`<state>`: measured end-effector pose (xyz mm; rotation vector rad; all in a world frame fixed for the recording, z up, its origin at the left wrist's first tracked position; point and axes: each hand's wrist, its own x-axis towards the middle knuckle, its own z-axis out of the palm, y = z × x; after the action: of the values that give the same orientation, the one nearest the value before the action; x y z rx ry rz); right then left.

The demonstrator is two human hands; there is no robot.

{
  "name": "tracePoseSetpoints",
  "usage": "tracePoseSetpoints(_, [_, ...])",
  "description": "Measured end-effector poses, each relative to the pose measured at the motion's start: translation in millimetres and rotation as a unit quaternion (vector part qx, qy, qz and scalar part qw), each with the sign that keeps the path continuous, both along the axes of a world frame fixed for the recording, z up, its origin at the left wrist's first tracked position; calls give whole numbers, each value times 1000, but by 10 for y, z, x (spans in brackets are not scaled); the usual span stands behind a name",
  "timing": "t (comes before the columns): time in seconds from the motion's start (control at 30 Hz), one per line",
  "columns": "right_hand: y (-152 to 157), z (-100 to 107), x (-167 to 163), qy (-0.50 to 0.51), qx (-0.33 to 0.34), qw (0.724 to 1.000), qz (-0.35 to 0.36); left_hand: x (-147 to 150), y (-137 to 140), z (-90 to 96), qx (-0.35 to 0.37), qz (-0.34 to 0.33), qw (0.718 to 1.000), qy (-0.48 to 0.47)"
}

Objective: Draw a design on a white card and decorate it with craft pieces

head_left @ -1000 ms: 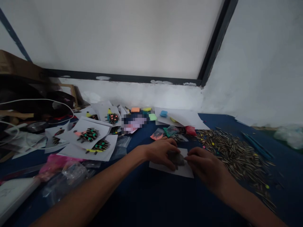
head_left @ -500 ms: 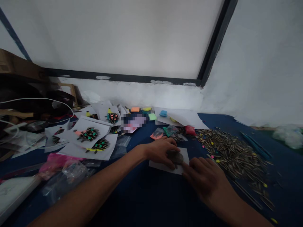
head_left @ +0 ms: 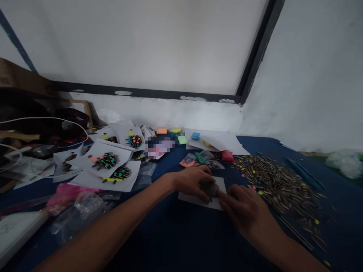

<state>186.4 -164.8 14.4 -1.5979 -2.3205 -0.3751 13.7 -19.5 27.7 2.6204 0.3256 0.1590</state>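
Observation:
On a small white sheet of paper lies a dark grey rounded lump, which looks like modelling clay. My left hand curls round its left side, thumb on the near edge and fingers on the far edge. From the right, my right hand reaches in with its fingers curled and the fingertips at the lump's right edge. Whether anything small is pinched in those fingertips is too dark to make out.
A heap of striped sunflower seeds spreads on the right. Bagged coloured clay lies beyond the paper. On the left, hedgehog-like seed figures rest on white sheets, near plastic bags. A blue pen-like tool lies far right.
My right hand has shifted slightly, its knuckles a little higher and its fingertips still at the lump's edge. My left hand stays in place round the lump.

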Motion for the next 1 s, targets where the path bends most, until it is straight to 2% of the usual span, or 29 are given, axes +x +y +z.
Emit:
tracePoseSetpoints(0.2, [4, 20, -1, 32, 10, 999, -19, 5, -19, 21, -10, 8, 1000, 12])
tracePoseSetpoints(0.33, [2, 30, -6, 36, 34, 999, 9, -7, 0, 25, -20, -5, 1000, 6])
tracePoseSetpoints(0.57, [-14, 33, -46, 12, 7, 999, 46, -64, 80, 88, -61, -27, 998, 23])
tracePoseSetpoints(0.9, [9, 22, -18, 55, 4, 997, 61, -84, 103, 131, -52, -53, 996, 49])
tracePoseSetpoints(1.0, [23, 2, -33, 34, 6, 998, 56, -81, 109, 131, -52, -55, 996, 50])
